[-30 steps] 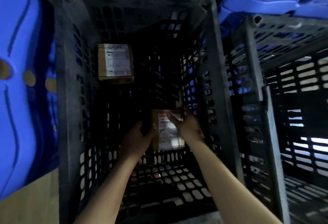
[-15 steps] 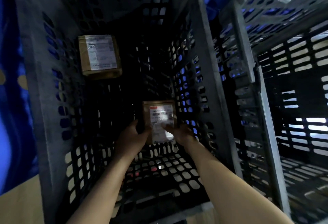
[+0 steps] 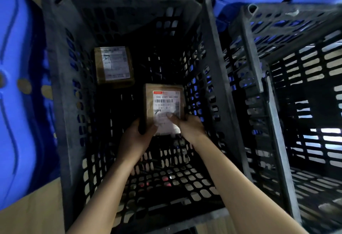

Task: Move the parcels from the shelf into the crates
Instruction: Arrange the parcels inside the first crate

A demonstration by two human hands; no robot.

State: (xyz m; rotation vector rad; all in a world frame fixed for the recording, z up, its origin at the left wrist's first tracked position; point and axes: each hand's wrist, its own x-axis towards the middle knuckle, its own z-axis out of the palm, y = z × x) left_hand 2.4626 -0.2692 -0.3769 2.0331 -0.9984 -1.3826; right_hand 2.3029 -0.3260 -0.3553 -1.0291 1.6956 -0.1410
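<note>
Deep inside a grey perforated crate (image 3: pixel 61 85), a brown parcel (image 3: pixel 164 93) with a white barcode label (image 3: pixel 162 104) is grasped by both hands: its near left edge is clasped by the left hand (image 3: pixel 136 137), its near right corner by the right hand (image 3: pixel 190 126). Whether it touches the crate floor cannot be told. Beyond the left hand, a second labelled parcel (image 3: pixel 113 66) is seen lying by the crate's left wall, apart from the held one, while a second grey crate (image 3: pixel 277 67) is seen right of the right hand and a blue plastic shape (image 3: pixel 16 85) well left of the left hand.
</note>
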